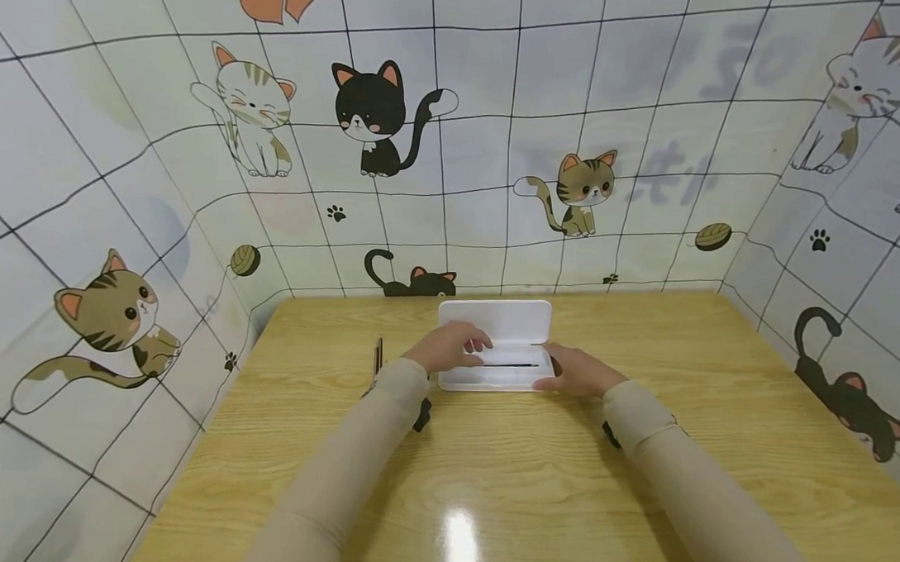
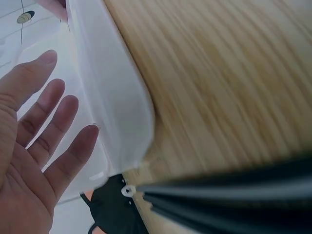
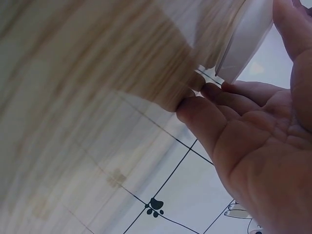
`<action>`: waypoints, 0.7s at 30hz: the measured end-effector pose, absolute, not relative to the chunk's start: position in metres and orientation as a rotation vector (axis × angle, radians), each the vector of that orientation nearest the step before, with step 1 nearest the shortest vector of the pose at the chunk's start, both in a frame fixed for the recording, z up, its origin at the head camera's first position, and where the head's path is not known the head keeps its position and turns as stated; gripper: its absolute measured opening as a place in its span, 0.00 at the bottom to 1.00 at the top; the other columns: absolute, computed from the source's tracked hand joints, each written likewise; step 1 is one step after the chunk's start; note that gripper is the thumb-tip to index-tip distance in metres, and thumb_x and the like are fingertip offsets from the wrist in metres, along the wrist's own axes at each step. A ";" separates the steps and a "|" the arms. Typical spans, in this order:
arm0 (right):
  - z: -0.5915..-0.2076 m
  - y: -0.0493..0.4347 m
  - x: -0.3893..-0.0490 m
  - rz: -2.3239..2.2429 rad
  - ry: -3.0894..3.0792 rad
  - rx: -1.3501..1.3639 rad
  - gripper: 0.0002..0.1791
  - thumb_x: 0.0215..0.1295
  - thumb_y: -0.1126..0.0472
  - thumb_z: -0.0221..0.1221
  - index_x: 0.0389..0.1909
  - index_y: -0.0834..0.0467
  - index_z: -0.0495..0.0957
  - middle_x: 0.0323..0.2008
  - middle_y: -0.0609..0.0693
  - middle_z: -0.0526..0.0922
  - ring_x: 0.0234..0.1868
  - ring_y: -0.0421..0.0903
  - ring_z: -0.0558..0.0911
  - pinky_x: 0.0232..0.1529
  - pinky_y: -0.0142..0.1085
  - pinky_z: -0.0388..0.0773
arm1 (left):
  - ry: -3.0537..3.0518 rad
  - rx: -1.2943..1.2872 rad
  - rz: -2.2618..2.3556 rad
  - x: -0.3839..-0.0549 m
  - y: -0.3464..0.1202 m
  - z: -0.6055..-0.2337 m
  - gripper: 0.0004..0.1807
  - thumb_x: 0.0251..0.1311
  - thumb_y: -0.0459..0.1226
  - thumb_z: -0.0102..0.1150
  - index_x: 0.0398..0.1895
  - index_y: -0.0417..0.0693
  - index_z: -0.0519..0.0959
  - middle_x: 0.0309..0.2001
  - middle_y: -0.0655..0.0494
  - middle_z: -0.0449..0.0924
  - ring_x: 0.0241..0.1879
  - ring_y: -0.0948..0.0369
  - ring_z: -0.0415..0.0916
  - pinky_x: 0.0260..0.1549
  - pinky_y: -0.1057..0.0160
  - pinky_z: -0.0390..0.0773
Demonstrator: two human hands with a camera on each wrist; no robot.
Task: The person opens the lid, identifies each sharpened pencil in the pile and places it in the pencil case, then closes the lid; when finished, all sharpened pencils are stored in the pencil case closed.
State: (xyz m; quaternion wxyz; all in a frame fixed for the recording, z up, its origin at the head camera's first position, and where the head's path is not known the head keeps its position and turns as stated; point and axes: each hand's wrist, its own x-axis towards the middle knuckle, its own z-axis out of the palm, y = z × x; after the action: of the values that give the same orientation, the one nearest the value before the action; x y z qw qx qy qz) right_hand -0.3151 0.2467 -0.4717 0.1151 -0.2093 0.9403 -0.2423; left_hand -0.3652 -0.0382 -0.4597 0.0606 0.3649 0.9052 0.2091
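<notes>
A white pencil case (image 1: 494,387) lies on the table with its lid (image 1: 495,320) raised at the back. One thin dark pencil-like stick (image 1: 517,365) lies lengthwise inside it. My left hand (image 1: 453,347) is over the case's left part, fingers spread and loosely bent; in the left wrist view nothing is in its palm. My right hand (image 1: 582,373) holds the case's right end, thumb near the front corner and fingers round toward the back. In the right wrist view those fingertips (image 3: 190,107) come down at the table beside the white case wall (image 3: 243,44).
Several dark pencil-like sticks (image 1: 378,357) lie on the wooden table (image 1: 532,482) left of the case, partly behind my left sleeve. They loom blurred and close in the left wrist view. A cat-patterned cloth wall (image 1: 477,150) surrounds the table's back and sides.
</notes>
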 end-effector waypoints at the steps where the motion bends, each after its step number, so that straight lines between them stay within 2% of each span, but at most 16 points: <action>1: -0.472 0.247 -0.315 -0.706 2.756 -0.617 0.49 0.67 0.47 0.66 0.75 0.73 0.55 0.72 0.70 0.63 0.73 0.67 0.63 0.70 0.59 0.60 | 2.734 1.099 0.652 -0.365 -0.041 -0.460 0.17 0.63 0.38 0.70 0.55 0.49 0.84 0.46 0.58 0.83 0.46 0.62 0.79 0.47 0.65 0.78; 9: -0.473 0.247 -0.313 -0.700 2.759 -0.626 0.50 0.67 0.47 0.66 0.75 0.74 0.54 0.73 0.71 0.60 0.73 0.68 0.61 0.72 0.60 0.58 | 2.741 0.978 0.743 -0.367 -0.069 -0.465 0.17 0.64 0.38 0.69 0.56 0.51 0.83 0.45 0.59 0.82 0.45 0.63 0.78 0.47 0.63 0.78; 21: -0.470 0.246 -0.314 -0.697 2.744 -0.612 0.52 0.67 0.45 0.66 0.75 0.74 0.52 0.73 0.72 0.59 0.74 0.69 0.60 0.71 0.60 0.58 | 2.750 0.966 0.848 -0.363 -0.103 -0.452 0.15 0.67 0.34 0.65 0.55 0.45 0.83 0.40 0.57 0.83 0.42 0.60 0.79 0.46 0.60 0.79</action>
State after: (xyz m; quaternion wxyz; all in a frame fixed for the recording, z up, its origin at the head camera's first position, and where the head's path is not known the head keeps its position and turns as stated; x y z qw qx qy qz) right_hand -0.3137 0.2456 -0.4695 0.1223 -0.2098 0.9402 -0.2387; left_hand -0.3631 -0.1026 -0.4517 0.0528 0.3179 0.9047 0.2788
